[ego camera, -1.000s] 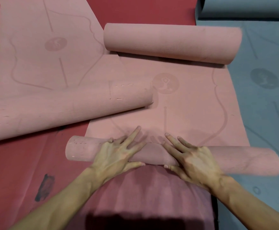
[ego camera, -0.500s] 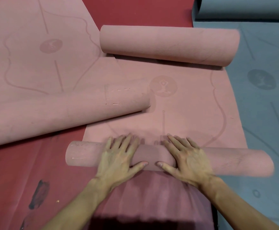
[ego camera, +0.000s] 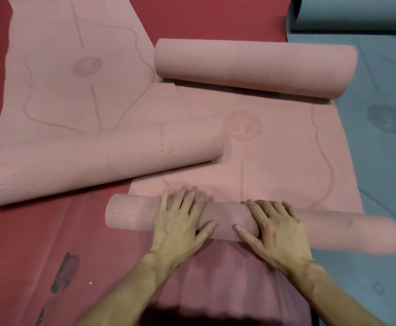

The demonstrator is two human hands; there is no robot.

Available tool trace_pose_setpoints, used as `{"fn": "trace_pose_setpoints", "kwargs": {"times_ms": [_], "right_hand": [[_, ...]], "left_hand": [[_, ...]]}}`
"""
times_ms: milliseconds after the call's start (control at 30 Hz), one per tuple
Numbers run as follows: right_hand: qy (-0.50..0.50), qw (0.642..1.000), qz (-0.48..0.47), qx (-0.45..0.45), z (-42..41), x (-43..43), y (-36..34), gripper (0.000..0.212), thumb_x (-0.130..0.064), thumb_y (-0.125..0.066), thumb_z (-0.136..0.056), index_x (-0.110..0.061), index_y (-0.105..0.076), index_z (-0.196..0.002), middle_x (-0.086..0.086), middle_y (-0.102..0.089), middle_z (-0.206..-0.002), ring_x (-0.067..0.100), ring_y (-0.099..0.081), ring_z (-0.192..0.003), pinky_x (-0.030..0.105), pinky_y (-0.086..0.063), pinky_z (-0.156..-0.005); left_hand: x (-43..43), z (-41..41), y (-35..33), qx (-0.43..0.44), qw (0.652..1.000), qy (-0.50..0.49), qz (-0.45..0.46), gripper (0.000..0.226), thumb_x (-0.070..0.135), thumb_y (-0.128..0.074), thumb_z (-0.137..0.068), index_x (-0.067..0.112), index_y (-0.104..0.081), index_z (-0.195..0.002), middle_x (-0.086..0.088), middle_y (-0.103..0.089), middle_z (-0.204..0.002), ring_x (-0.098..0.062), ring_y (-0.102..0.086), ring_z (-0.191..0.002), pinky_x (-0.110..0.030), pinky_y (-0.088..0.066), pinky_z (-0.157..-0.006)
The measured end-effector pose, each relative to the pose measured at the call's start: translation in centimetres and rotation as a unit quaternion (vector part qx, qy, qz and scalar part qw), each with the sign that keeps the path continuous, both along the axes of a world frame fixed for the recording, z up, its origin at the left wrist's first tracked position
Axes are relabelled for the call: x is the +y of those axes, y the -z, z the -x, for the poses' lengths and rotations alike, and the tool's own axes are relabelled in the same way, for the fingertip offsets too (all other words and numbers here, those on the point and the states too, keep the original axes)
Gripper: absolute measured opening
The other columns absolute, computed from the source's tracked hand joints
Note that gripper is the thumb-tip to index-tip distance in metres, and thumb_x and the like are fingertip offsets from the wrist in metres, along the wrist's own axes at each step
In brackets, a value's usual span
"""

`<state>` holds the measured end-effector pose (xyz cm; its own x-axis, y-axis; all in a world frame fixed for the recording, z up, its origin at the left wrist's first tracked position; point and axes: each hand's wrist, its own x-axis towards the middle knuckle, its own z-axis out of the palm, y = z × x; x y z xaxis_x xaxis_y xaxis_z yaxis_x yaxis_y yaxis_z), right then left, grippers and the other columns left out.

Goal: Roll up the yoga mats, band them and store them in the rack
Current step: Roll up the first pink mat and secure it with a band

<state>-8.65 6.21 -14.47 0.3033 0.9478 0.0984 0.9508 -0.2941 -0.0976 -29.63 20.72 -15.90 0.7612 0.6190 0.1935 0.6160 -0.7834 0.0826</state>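
The pink mat (ego camera: pixel 274 161) lies flat on the red floor (ego camera: pixel 15 255), stretching from your hands toward 12 o'clock, with a blue mat (ego camera: pixel 385 175) alongside at 3 o'clock. Its near end is wound into a roll (ego camera: pixel 131 215) lying crosswise under both palms. Your left hand (ego camera: pixel 180 222) and right hand (ego camera: pixel 277 229) press on top, side by side, fingers straight, thumbs on the near side, grasping nothing.
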Motion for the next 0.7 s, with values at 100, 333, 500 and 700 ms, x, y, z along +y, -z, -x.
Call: {"fn": "trace_pose_setpoints", "kwargs": {"times_ms": [100, 333, 500, 700], "right_hand": [[0.001, 1.000, 0.001, 0.000, 0.0, -0.2, 0.0, 0.074, -0.075, -0.039, -0.096, -0.018, -0.068, -0.132, 0.001, -0.071, -0.117, 0.032, -0.065, -0.101, 0.052, -0.047, -0.098], [0.040, 0.999, 0.007, 0.000, 0.1, 1.7, -0.7, 0.076, -0.078, -0.033, -0.096, -0.018, -0.071, -0.122, 0.004, -0.071, -0.124, 0.033, -0.064, -0.117, 0.058, -0.037, -0.110], [0.037, 0.999, 0.025, -0.011, -0.3, 1.9, -0.4, 0.070, -0.074, -0.031, -0.096, -0.021, -0.071, -0.120, 0.003, -0.073, -0.116, 0.034, -0.067, -0.106, 0.057, -0.039, -0.107], [0.067, 0.996, 0.054, -0.033, -1.0, 3.7, -0.7, 0.067, -0.075, -0.027, -0.095, -0.023, -0.068, -0.090, 0.003, -0.066, -0.078, 0.033, -0.063, -0.074, 0.043, -0.047, -0.071]], "left_hand": [[-0.2, 0.3, 0.6, -0.028, 1.000, -0.002, -0.008, 0.063, 0.064, -0.043, -0.098, 0.020, -0.063, -0.139, -0.002, -0.065, -0.134, -0.026, -0.059, -0.126, -0.060, -0.031, -0.116], [1.6, -1.0, 0.7, -0.064, 0.998, 0.002, -0.013, 0.053, 0.059, -0.047, -0.100, 0.020, -0.072, -0.127, 0.001, -0.073, -0.118, -0.023, -0.066, -0.113, -0.055, -0.041, -0.111], [2.6, -1.6, 0.3, -0.046, 0.999, 0.016, 0.009, 0.054, 0.059, -0.043, -0.100, 0.023, -0.071, -0.130, 0.003, -0.073, -0.124, -0.023, -0.067, -0.114, -0.051, -0.040, -0.112], [2.8, -0.3, 0.7, -0.041, 0.998, -0.043, -0.020, 0.058, 0.056, -0.040, -0.101, 0.017, -0.068, -0.132, -0.001, -0.069, -0.130, -0.025, -0.061, -0.122, -0.055, -0.033, -0.117]]}}
